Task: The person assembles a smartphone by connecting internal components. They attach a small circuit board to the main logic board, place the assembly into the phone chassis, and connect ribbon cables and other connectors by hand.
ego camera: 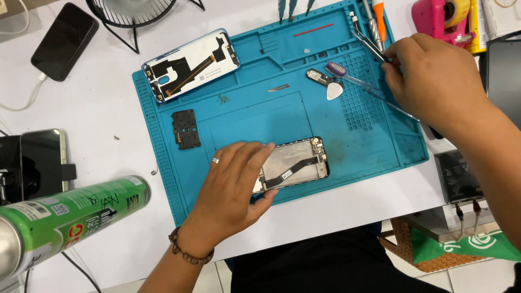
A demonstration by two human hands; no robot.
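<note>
My left hand (233, 184) is pinning the opened phone (296, 163) flat on the blue mat (374, 141), fingers spread; my right hand (434, 81) is pinching tweezers (369, 43) by the toothbrush (353, 78), pick (334, 91) and back cover (191, 65).

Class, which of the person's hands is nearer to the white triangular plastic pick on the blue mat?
Right. The right hand is just beside the white triangular plastic pick, upper right; the left hand rests on the opened phone below it.
</note>
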